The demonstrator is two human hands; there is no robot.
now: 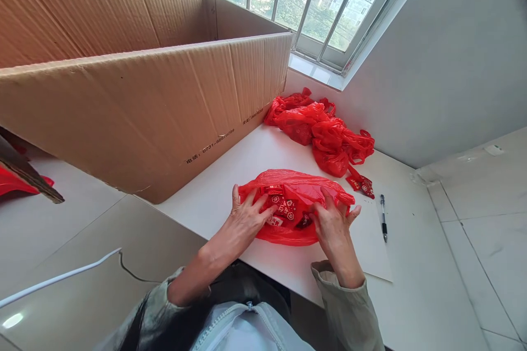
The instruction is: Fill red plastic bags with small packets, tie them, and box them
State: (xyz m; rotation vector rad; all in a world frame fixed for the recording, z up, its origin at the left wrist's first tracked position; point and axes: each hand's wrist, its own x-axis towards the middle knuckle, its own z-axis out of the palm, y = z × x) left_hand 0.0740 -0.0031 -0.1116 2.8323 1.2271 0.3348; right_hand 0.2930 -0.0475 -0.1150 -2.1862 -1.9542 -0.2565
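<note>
A red plastic bag (284, 238) lies with its mouth spread on the white table before me. Inside it are several small red packets (286, 207) with white flower-like patterns. My left hand (249, 211) rests over the bag's left side, fingers spread and fingertips touching the packets. On the right side, my right hand (331, 222) has its fingers apart, some reaching inside the opening, and the thumb lies at the packets. Neither hand is closed around anything that I can see. The bag's bottom and the lower packets are hidden.
A large open cardboard box (164, 115) stands at the left. Several knotted red bags (317, 126) are heaped against the wall. A loose red packet (362, 184), a pen (383, 218) and a white paper sheet (374, 255) lie at the right. A barred window (321, 5) is behind.
</note>
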